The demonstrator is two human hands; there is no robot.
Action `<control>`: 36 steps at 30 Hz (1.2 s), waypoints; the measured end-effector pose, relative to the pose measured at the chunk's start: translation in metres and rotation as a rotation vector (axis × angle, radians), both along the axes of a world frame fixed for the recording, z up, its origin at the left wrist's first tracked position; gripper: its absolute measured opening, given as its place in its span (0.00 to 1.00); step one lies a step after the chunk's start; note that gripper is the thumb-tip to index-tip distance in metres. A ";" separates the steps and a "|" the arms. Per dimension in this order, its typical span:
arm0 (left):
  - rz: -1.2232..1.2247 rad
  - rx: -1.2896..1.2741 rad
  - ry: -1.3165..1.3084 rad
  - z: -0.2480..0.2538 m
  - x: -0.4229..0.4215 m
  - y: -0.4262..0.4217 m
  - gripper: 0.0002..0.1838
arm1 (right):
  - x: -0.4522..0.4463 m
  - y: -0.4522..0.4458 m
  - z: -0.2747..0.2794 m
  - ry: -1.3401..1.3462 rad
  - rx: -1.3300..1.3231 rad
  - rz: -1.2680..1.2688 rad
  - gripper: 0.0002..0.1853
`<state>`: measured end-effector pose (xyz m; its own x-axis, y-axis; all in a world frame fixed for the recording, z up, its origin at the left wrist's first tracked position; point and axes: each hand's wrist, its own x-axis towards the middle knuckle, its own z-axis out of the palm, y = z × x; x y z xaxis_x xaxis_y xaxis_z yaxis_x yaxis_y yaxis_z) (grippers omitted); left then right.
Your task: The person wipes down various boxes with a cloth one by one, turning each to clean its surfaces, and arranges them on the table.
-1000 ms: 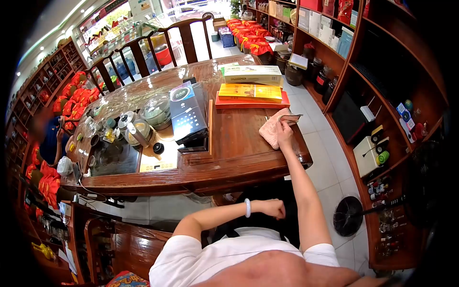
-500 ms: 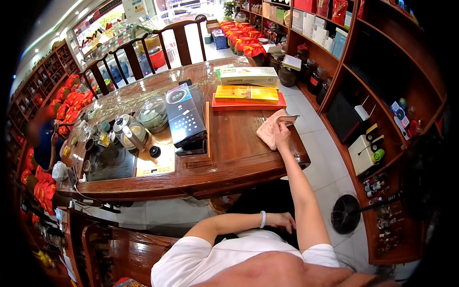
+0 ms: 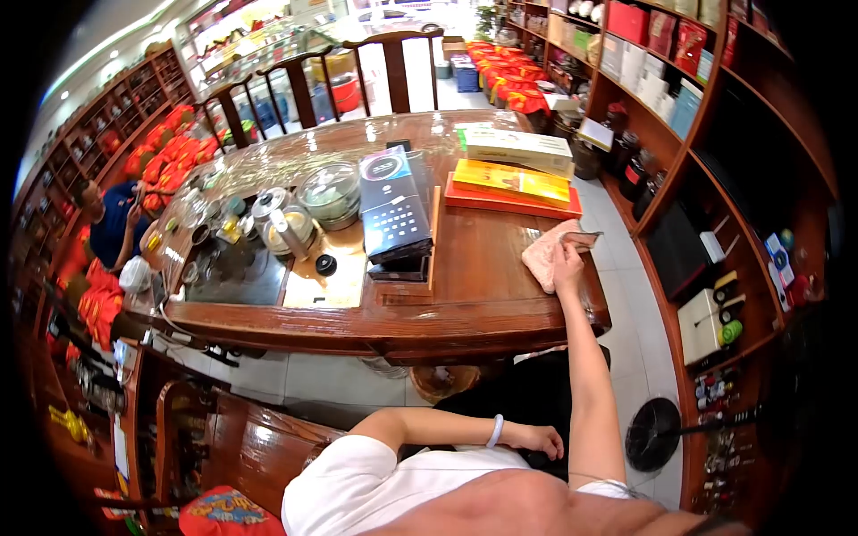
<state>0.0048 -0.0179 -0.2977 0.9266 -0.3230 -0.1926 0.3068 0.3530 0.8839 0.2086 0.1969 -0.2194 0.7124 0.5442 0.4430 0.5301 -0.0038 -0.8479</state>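
Note:
My right hand (image 3: 567,265) is closed on a pink cloth (image 3: 540,259) lying at the right end of the wooden table (image 3: 487,308). A thin flat item with a dark edge (image 3: 585,239) sticks out by its fingers. My left hand (image 3: 540,440), with a pale bangle at the wrist, rests near my lap with curled fingers and holds nothing that I can see. Beyond the cloth lie a red box (image 3: 500,203), a yellow box (image 3: 514,181) and a pale box (image 3: 518,147).
A black box (image 3: 393,210), a glass pot (image 3: 331,192) and a kettle (image 3: 284,228) stand left of centre. A person (image 3: 116,223) sits at the far left. Chairs (image 3: 393,71) line the far side; shelves (image 3: 693,170) and a fan (image 3: 652,434) are at the right.
The view has shifted, so the table appears further right. My left hand has moved right, closer to my right arm. My right hand stays on the cloth.

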 end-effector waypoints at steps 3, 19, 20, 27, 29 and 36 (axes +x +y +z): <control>-0.040 0.130 0.050 0.014 -0.001 0.016 0.10 | 0.003 0.004 -0.003 0.028 -0.013 0.044 0.14; 0.246 0.267 0.120 0.152 -0.063 0.166 0.11 | -0.009 -0.005 0.000 0.043 -0.046 0.108 0.13; 0.287 0.248 0.133 0.158 -0.062 0.176 0.11 | -0.003 -0.004 -0.007 0.044 -0.049 0.098 0.13; 0.717 0.080 0.043 0.168 -0.010 0.246 0.08 | 0.028 0.035 0.062 -0.214 0.045 0.116 0.12; 0.835 -0.032 0.060 0.171 0.010 0.259 0.08 | 0.041 0.064 0.081 -0.349 -0.011 0.143 0.15; 0.987 -0.096 0.021 0.143 0.041 0.298 0.07 | 0.084 0.147 0.094 -0.631 -0.601 0.191 0.43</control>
<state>0.0454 0.2799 -0.1552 0.7854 0.5763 -0.2258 -0.1476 0.5287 0.8359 0.2923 0.3436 -0.1254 0.3054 0.8955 0.3237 0.9347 -0.2170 -0.2815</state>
